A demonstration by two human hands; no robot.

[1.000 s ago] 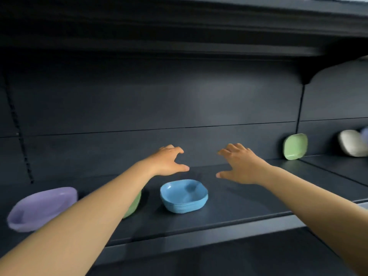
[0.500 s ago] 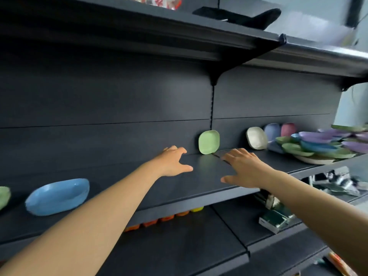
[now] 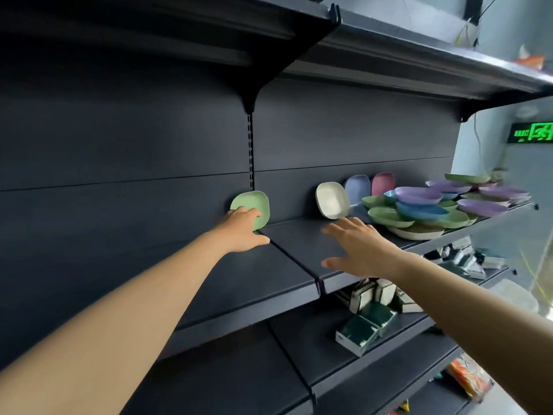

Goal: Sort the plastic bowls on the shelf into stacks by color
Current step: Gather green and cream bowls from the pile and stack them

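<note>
Dark grey steel shelf (image 3: 299, 244) w/ back panel, seen from our head view; both our bare arms reach fwd over it.

Left hand (image 3: 244, 227): fingers straight and relaxed, tips on the face of a green bowl (image 3: 258, 205) that stands on edge, leaning on the back panel at the seam betw. two shelf sections. Thumb is held out to the side; nothing gripped.

Right hand (image 3: 359, 250): palm down, fingers spread wide, above the shelf surface; we cannot tell if it touches the shelf. It holds nothing.

Just past the right hand's fingertips, a white bowl (image 3: 332, 200) leans on edge vs. the back panel. Beside it, further right, a pale blue bowl (image 3: 357, 188) and a pink bowl (image 3: 383, 182) lean the same way.

Right of those lies a mixed pile of bowls (image 3: 434, 209): green, blue, purple and white ones overlapping, unsorted, some tilted; it runs to the shelf's right end, approx.

Lower shelf (image 3: 344, 348) carries small dark green boxes (image 3: 360, 332), some tipped over. An upper shelf (image 3: 389, 55) on black brackets spans overhead. A green lit sign (image 3: 532, 133) is on the far wall, at right. Orange packaging (image 3: 469, 377) shows at bottom right, blurred.
</note>
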